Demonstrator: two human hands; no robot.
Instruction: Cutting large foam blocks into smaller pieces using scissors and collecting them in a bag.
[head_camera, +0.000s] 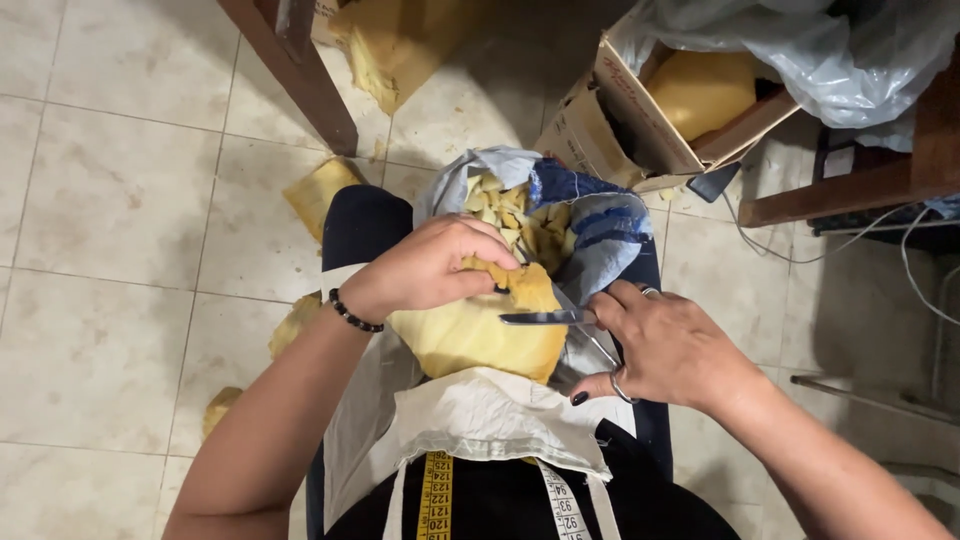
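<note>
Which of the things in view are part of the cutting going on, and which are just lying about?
In use: left hand, yellow foam block, right hand, metal scissors, blue-grey cloth bag of cut foam pieces.

Lying about: cardboard box, clear plastic sheet, foam scraps on the tiled floor, yellow tape measure.

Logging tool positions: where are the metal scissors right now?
In the head view, the metal scissors sit right of centre in the right hand, blades against the yellow foam block that the left hand holds.
</note>
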